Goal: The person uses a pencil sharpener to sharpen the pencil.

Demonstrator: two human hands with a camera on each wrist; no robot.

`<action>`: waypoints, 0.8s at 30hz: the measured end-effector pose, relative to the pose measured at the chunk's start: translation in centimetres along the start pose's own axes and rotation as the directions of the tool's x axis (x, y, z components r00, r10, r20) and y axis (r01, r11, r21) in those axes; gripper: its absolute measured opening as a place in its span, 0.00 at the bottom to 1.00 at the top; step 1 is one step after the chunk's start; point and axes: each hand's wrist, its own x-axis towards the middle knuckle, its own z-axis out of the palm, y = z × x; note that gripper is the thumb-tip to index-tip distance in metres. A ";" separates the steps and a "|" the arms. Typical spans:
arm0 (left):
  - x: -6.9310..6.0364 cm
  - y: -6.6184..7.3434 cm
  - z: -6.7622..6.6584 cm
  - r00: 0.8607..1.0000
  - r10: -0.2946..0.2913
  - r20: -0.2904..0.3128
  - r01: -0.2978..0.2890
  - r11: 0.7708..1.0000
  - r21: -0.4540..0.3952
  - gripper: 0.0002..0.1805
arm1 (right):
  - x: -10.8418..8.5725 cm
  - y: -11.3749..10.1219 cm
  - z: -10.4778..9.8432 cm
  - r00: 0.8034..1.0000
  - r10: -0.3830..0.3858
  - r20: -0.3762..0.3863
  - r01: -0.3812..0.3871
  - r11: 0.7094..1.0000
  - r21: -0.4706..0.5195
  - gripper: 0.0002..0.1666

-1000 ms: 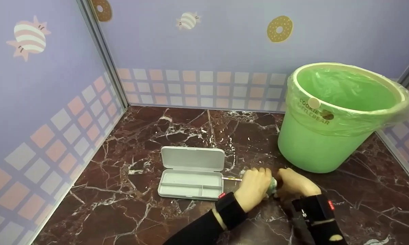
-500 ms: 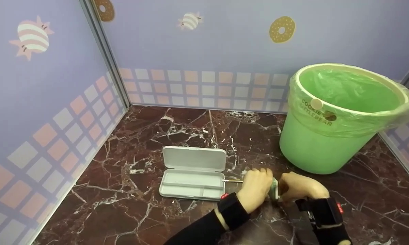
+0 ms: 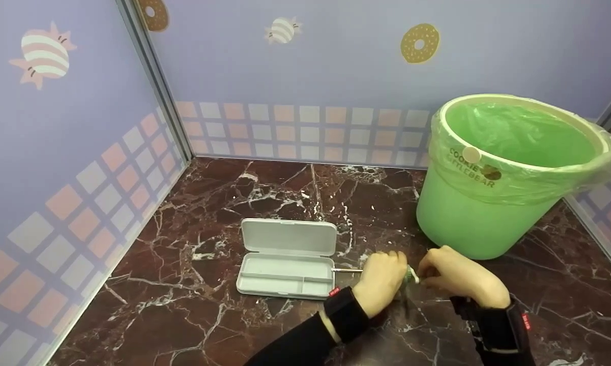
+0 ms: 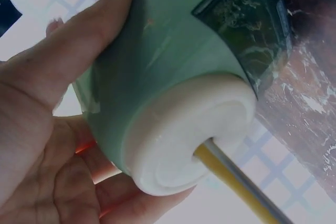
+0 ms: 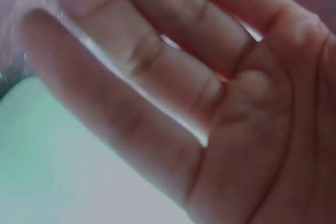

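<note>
My left hand (image 3: pixel 384 279) grips a green pencil sharpener (image 4: pixel 157 40) with a white round end, its thumb along the side. A pencil (image 3: pixel 347 270) sticks out of the hole in that end, yellow and dark-striped in the left wrist view. On the sharpener's other side a white crank (image 3: pixel 414 276) shows between the hands. My right hand (image 3: pixel 455 272) has its fingertips at the crank and appears to pinch it; the pinch is partly hidden. In the right wrist view its other fingers extend loosely.
An open pale pencil case (image 3: pixel 285 291) with divided compartments lies left of the hands, close to the pencil's end. A green trash bin (image 3: pixel 468 218) with a clear liner stands behind the right hand. Patterned walls (image 3: pixel 295 127) bound the dark marble surface (image 3: pixel 193 315).
My right hand has turned about the sharpener's end, dipping and then rising, and the crank has changed angle. The pencil's visible markings have shifted. My left hand stays nearly in place.
</note>
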 end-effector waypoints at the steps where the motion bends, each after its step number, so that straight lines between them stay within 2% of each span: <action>1: 0.0 0.0 0.0 1.000 0.001 -0.003 -0.001 1.000 -0.002 0.05 | 0.0 0.0 0.0 1.000 -0.002 -0.026 0.002 1.000 -0.021 0.13; 6: 0.0 0.0 0.0 1.000 0.013 0.011 -0.013 1.000 -0.015 0.05 | 0.1 -0.1 0.4 0.992 0.013 -0.128 -0.023 0.997 -0.078 0.15; 12: 0.3 -0.1 0.1 0.999 0.035 0.037 -0.034 0.999 -0.025 0.07 | 0.6 0.3 0.7 0.962 0.058 -0.265 -0.088 0.991 -0.104 0.10; 19: 0.2 -0.1 0.3 0.999 0.050 0.007 -0.050 0.999 -0.006 0.07 | 1.4 0.7 1.5 0.929 0.129 -0.346 -0.174 0.979 -0.102 0.08; 24: 0.2 0.0 0.4 0.998 0.056 -0.025 -0.056 0.998 -0.012 0.07 | 2.0 2.1 2.6 0.904 0.157 -0.397 -0.206 0.975 -0.084 0.06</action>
